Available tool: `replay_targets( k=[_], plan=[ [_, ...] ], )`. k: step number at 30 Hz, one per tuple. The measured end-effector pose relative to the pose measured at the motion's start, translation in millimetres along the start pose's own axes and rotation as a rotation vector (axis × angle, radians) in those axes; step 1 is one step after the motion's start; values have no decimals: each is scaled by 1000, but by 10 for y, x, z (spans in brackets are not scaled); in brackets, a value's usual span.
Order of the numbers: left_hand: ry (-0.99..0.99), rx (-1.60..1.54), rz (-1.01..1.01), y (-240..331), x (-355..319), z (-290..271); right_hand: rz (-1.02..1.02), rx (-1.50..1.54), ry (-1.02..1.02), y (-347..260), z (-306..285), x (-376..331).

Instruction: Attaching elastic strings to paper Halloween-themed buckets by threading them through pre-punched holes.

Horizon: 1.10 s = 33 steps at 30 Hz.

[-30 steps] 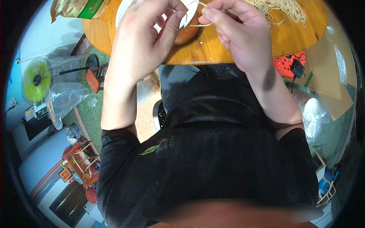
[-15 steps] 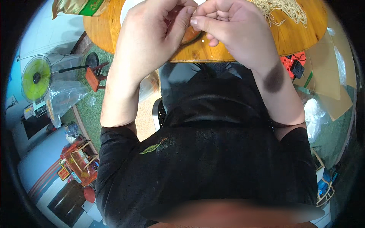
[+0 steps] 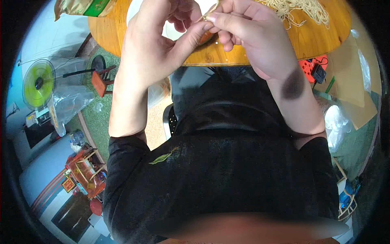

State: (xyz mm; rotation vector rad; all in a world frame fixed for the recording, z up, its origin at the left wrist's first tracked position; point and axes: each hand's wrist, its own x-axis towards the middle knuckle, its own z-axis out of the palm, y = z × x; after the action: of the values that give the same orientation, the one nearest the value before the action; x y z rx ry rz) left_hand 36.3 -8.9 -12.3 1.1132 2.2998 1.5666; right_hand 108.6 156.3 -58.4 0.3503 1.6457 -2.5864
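Both my hands are raised over the near edge of a round wooden table [image 3: 321, 40], their fingertips meeting. Thumb and fingers of my right hand [image 3: 262, 36] pinch a short pale strand that looks like string [image 3: 214, 9]. My left hand [image 3: 152, 49] has its thumb stretched out to the right fingertips, apart from its half-curled fingers. A white plate or bowl [image 3: 131, 14] lies partly hidden behind the left hand. Below the thumb shows a round orange-brown rim [image 3: 208, 39], mostly covered. Right of my right hand lies a tangled heap of cream string [image 3: 310, 12].
A bag with a green band [image 3: 97, 7] sits at the table's far left. On the floor are a green fan [image 3: 38, 83], a small reddish stool [image 3: 98, 84] and clear plastic. To the right are a red power strip [image 3: 309, 67], flattened cardboard [image 3: 347, 77] and a white plastic bag [image 3: 337, 126].
My left fingers have spread away from the thumb, and the thumb has moved slightly down. The pale strand now shows above my right thumb. More of the white plate or bowl is visible.
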Motion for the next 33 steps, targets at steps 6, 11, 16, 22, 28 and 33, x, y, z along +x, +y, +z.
replay_targets(
  k=[6, 11, 16, 22, 28, 33],
  plan=[
    [129, -464, 1057, -916, 343, 281, 30, 66, -10, 53, -11, 0],
    [246, -257, 1073, -904, 347, 254, 6, 101, -19, 27, -28, -67],
    [232, -309, 1046, -860, 361, 256, -129, -212, 24, 33, 53, -108],
    [-218, 389, -49, 69, 67, -116, -511, -254, 285, 144, 127, -112],
    [-245, -50, -427, -26, 108, -135, -882, -706, 417, 219, 48, -87],
    [-485, -775, 478, -563, 265, -11, -905, -684, 334, 416, -7, -60]
  ],
)
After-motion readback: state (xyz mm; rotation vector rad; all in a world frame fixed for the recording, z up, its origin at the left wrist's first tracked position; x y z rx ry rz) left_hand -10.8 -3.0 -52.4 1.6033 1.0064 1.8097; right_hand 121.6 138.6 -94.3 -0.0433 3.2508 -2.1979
